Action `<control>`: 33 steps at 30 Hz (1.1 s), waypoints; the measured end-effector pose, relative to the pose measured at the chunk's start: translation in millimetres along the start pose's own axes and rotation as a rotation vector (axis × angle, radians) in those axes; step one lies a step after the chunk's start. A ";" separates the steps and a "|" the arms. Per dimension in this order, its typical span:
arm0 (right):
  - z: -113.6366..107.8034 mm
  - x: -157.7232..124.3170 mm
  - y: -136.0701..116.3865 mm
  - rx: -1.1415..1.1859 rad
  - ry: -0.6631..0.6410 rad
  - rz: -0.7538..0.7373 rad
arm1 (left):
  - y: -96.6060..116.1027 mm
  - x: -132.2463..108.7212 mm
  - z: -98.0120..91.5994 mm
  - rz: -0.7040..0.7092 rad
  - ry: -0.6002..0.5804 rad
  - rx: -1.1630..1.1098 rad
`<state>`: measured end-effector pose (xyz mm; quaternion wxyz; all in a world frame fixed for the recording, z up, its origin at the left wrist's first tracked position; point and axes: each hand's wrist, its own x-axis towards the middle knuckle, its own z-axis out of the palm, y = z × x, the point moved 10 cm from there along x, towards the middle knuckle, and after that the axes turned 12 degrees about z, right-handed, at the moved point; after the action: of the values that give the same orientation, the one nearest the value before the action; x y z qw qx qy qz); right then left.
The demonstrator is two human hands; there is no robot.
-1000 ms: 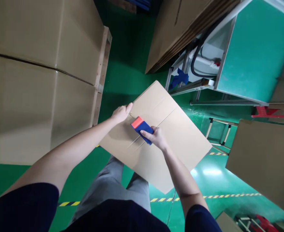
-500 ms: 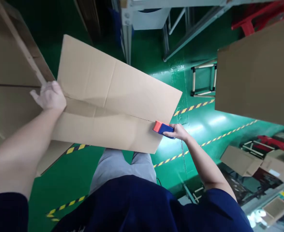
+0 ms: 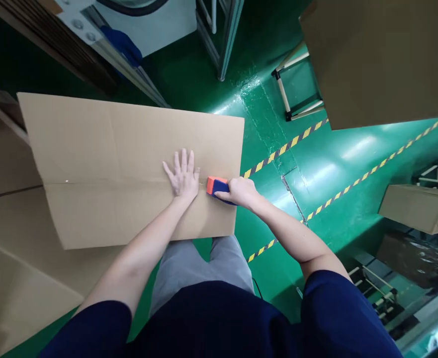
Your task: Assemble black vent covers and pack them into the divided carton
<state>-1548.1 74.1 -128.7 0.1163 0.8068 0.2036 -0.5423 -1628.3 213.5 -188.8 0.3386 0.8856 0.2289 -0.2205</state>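
Observation:
A large cardboard box (image 3: 84, 139) lies in front of me, with a straight seam running across its face. My left hand (image 3: 183, 175) presses flat on the cardboard near the seam, fingers spread and nothing held. My right hand (image 3: 241, 192) is wrapped round a blue and orange hand-held tape dispenser (image 3: 217, 186). The orange end of the dispenser rests on the seam close to the box's right edge, just right of my left hand. Its underside is hidden.
More cardboard (image 3: 13, 278) stands at the left. A metal frame leg (image 3: 122, 64) rises beyond the box. Another large carton (image 3: 386, 64) is at upper right, by a pipe frame (image 3: 286, 97). Striped tape (image 3: 289, 144) marks the green floor.
My left hand has moved from the box's left edge onto its face near the seam. The dispenser remains in my right hand at the right end. The box now looks flatter and straighter in view.

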 end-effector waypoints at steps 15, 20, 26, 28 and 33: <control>15.7 14.7 240.6 -0.108 -0.036 -0.039 | -3.6 1.1 -5.7 0.078 0.193 0.138; 29.2 43.9 202.0 -0.008 -0.013 -0.001 | 79.8 3.8 47.0 0.705 -0.204 0.097; 58.1 62.1 173.1 0.139 -0.002 0.101 | 169.9 -8.6 140.2 0.936 -0.700 0.240; 72.5 61.3 194.8 0.150 -0.022 0.173 | 167.9 7.6 159.7 0.646 -0.731 0.268; 99.6 21.4 282.8 0.371 0.070 0.355 | 178.2 30.2 190.1 0.267 -0.676 0.118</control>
<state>-1494.9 -214.0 -196.1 0.0527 0.8556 -0.0400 -0.5134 -1550.1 -30.6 -244.5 0.3691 0.8028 -0.0264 -0.4676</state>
